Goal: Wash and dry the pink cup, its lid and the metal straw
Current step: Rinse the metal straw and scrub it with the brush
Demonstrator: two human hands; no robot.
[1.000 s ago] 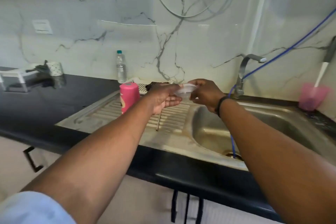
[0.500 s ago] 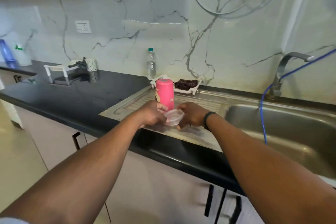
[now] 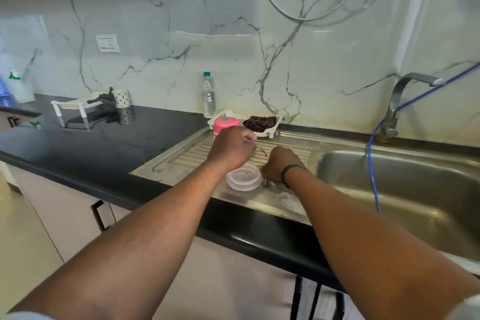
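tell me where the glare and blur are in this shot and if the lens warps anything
Head view: a thin streak of light glares on the marble backsplash, and the black counter mirrors the things on it. The wide lens bows the counter edge and swells both forearms. The lid looks sharp; the far left edge is washed out and blurry.

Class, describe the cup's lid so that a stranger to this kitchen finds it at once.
Start at the steel sink and move to its ribbed draining board. Near the board's front edge, just below the two hands, lies the lid: a round, flat, see-through disc, unlike the tall pink cup behind.
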